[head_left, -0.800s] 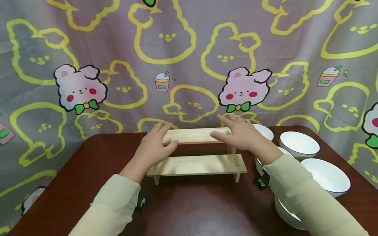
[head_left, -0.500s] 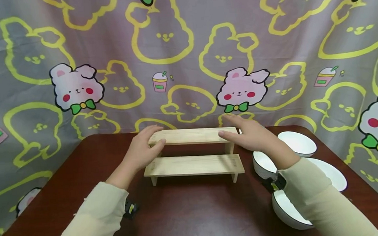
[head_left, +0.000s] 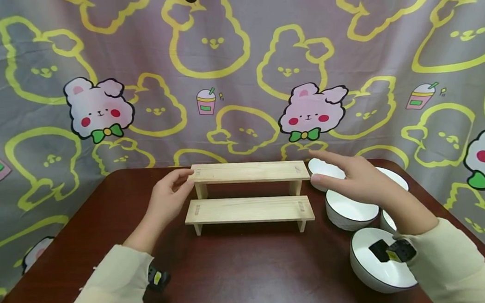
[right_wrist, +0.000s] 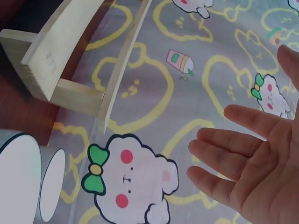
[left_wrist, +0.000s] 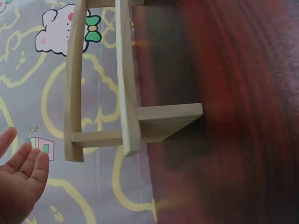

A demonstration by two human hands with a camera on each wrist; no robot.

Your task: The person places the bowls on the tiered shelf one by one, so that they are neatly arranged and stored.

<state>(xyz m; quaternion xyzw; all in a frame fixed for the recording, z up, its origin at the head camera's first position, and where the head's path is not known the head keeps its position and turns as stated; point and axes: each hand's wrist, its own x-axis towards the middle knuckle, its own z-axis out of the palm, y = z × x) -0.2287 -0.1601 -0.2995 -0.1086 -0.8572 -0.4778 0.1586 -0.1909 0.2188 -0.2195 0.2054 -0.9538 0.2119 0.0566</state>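
A two-tier wooden shelf (head_left: 248,210) stands on the dark table, its upper board behind and above the lower one. My left hand (head_left: 168,197) is beside the left end of the upper board, fingers loosely bent; in the left wrist view the left hand (left_wrist: 21,182) appears apart from the wood, holding nothing. My right hand (head_left: 357,179) hovers past the shelf's right end, over the white bowls. Its fingers are spread and relaxed in the right wrist view, where the right hand (right_wrist: 252,163) has nothing in it.
Several white bowls with dark rims, such as the front bowl (head_left: 370,259), stand on the right of the reddish-brown table (head_left: 250,271). A patterned cloth (head_left: 229,78) with rabbit drawings hangs behind the table.
Both hands have moved apart from above the upper board: the left hand leftward and the right hand rightward, over the bowls. The shelf's boards show more fully.
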